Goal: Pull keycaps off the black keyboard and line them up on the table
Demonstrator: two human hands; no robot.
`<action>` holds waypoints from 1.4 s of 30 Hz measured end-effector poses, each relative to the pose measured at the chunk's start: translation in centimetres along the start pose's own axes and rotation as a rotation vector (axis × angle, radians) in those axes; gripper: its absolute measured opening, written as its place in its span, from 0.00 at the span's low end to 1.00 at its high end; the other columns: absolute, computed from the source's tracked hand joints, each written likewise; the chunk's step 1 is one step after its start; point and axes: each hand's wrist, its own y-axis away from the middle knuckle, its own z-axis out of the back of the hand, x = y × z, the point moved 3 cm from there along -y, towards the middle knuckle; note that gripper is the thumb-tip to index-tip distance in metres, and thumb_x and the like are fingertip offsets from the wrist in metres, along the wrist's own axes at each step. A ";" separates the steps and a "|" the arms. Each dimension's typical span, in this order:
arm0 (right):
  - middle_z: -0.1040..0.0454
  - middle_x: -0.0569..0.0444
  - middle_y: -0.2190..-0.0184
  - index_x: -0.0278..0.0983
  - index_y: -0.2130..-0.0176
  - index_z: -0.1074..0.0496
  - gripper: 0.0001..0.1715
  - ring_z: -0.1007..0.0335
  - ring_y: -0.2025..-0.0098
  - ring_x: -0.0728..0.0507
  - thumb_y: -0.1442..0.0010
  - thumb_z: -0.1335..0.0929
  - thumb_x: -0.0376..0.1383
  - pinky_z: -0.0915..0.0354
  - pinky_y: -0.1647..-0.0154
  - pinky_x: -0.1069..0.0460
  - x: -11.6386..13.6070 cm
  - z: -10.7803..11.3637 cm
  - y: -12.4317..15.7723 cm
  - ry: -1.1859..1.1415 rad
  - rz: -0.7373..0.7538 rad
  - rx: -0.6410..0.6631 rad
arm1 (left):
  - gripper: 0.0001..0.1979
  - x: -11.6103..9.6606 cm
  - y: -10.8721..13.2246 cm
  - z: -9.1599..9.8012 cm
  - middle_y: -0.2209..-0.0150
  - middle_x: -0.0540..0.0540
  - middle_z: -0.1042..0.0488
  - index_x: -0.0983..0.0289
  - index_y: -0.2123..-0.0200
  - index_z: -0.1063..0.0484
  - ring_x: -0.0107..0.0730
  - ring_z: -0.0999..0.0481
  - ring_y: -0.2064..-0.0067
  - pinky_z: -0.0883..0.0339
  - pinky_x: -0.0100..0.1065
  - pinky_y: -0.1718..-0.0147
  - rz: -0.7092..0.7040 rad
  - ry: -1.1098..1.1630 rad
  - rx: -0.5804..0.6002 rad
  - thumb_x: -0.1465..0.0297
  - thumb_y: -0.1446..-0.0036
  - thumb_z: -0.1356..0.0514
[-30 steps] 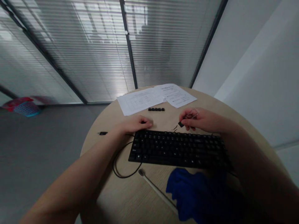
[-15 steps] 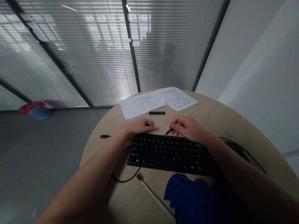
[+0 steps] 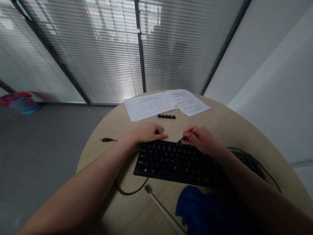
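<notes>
A black keyboard (image 3: 168, 160) lies at a slant on the round wooden table. My left hand (image 3: 149, 132) rests at its back left edge, thumb and forefinger apart, with the other fingers partly hidden. Over the back row of keys, my right hand (image 3: 199, 138) pinches a small dark keycap puller (image 3: 182, 139), its thin prongs pointing left and down at the keys. Several loose black keycaps (image 3: 166, 116) stand in a row behind the keyboard. My right forearm hides the keyboard's right end.
Printed papers (image 3: 149, 106) lie at the table's far side. A USB plug (image 3: 106, 140) and cable are at left. Nearer me are a brush with a pale handle (image 3: 162, 209) and a blue cloth (image 3: 200, 209). Another dark object (image 3: 246, 160) lies beyond my right forearm. A basket (image 3: 24, 104) stands on the floor.
My right hand, still pinching the puller, has tilted it flatter and shifted slightly right along the back keys. My left hand stays at the keyboard's edge. The whole view has shifted a little.
</notes>
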 end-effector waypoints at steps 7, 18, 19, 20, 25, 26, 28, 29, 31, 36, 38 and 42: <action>0.23 0.54 0.76 0.39 0.65 0.28 0.18 0.27 0.76 0.46 0.33 0.38 0.48 0.33 0.73 0.52 0.2 -0.3 0.2 -0.076 -0.078 0.005 | 0.28 -0.6 0.2 0.1 0.78 0.53 0.30 0.61 0.76 0.29 0.30 0.37 0.76 0.46 0.36 0.71 -0.006 -0.017 -0.020 0.47 0.35 0.49; 0.26 0.55 0.77 0.38 0.65 0.30 0.24 0.30 0.77 0.48 0.30 0.40 0.52 0.35 0.76 0.54 -0.8 -1.1 0.0 -0.177 -0.138 -0.036 | 0.28 -0.7 0.1 -0.2 0.79 0.52 0.32 0.61 0.77 0.29 0.29 0.41 0.77 0.49 0.36 0.73 -0.031 -0.039 -0.063 0.45 0.38 0.45; 0.26 0.55 0.77 0.38 0.65 0.30 0.23 0.30 0.77 0.48 0.30 0.40 0.51 0.35 0.75 0.54 -0.7 -1.0 0.1 -0.158 -0.133 -0.022 | 0.28 -0.6 0.1 -0.2 0.80 0.52 0.33 0.61 0.78 0.29 0.29 0.41 0.77 0.50 0.36 0.73 -0.027 -0.036 -0.067 0.45 0.39 0.45; 0.25 0.55 0.77 0.38 0.66 0.31 0.22 0.30 0.77 0.48 0.30 0.40 0.50 0.35 0.74 0.54 -0.6 -1.0 0.1 -0.133 -0.129 -0.008 | 0.28 -0.5 0.1 -0.2 0.80 0.52 0.33 0.61 0.78 0.29 0.28 0.41 0.77 0.50 0.36 0.73 -0.022 -0.032 -0.072 0.45 0.39 0.45; 0.26 0.55 0.78 0.39 0.67 0.31 0.19 0.30 0.77 0.46 0.31 0.39 0.46 0.36 0.72 0.52 0.0 -1.2 0.4 0.000 -0.074 0.018 | 0.26 -0.2 0.0 -0.4 0.79 0.53 0.31 0.61 0.78 0.29 0.30 0.39 0.76 0.49 0.36 0.72 -0.005 -0.005 -0.073 0.46 0.40 0.42; 0.26 0.55 0.78 0.39 0.67 0.30 0.18 0.30 0.76 0.46 0.31 0.39 0.45 0.36 0.72 0.52 0.1 -1.3 0.4 0.023 -0.051 0.013 | 0.25 -0.2 0.0 -0.4 0.79 0.53 0.31 0.61 0.78 0.29 0.30 0.39 0.76 0.49 0.37 0.72 -0.005 -0.006 -0.073 0.46 0.41 0.42; 0.26 0.55 0.78 0.39 0.67 0.30 0.17 0.29 0.75 0.45 0.32 0.39 0.45 0.37 0.71 0.51 0.4 -1.3 0.5 0.073 -0.002 0.015 | 0.25 -0.2 -0.1 -0.4 0.78 0.53 0.31 0.61 0.77 0.28 0.31 0.39 0.76 0.49 0.37 0.71 -0.009 -0.012 -0.075 0.46 0.41 0.42; 0.26 0.55 0.77 0.39 0.67 0.30 0.16 0.29 0.74 0.45 0.32 0.39 0.44 0.37 0.71 0.51 0.6 -1.4 0.5 0.098 0.019 0.017 | 0.25 -0.2 -0.1 -0.4 0.78 0.53 0.31 0.61 0.77 0.28 0.32 0.38 0.75 0.48 0.37 0.71 -0.013 -0.015 -0.072 0.46 0.40 0.42; 0.26 0.55 0.77 0.39 0.67 0.30 0.15 0.29 0.73 0.44 0.32 0.38 0.43 0.38 0.70 0.51 1.0 -1.4 0.5 0.147 0.052 0.029 | 0.25 -0.3 -0.1 -0.4 0.78 0.53 0.31 0.60 0.77 0.27 0.32 0.38 0.75 0.48 0.38 0.70 -0.013 -0.019 -0.062 0.46 0.40 0.43; 0.26 0.55 0.76 0.39 0.67 0.29 0.14 0.29 0.72 0.44 0.33 0.37 0.41 0.40 0.68 0.50 1.7 -1.3 0.4 0.241 0.122 0.048 | 0.26 -0.3 0.0 -0.4 0.79 0.53 0.33 0.60 0.77 0.27 0.33 0.39 0.76 0.48 0.39 0.70 0.001 -0.008 -0.065 0.45 0.41 0.43; 0.25 0.55 0.75 0.39 0.67 0.29 0.13 0.29 0.72 0.44 0.33 0.37 0.41 0.40 0.67 0.50 1.6 -1.3 0.5 0.228 0.140 0.033 | 0.26 -0.3 0.0 -0.4 0.79 0.54 0.33 0.60 0.77 0.27 0.33 0.39 0.76 0.48 0.38 0.70 -0.005 0.000 -0.074 0.46 0.41 0.43; 0.24 0.55 0.72 0.39 0.65 0.28 0.08 0.29 0.70 0.45 0.35 0.35 0.39 0.39 0.67 0.51 0.8 -1.6 0.5 0.169 0.161 0.032 | 0.25 -0.2 0.0 -0.4 0.79 0.53 0.33 0.61 0.78 0.29 0.32 0.40 0.76 0.49 0.38 0.71 -0.017 0.004 -0.088 0.47 0.41 0.42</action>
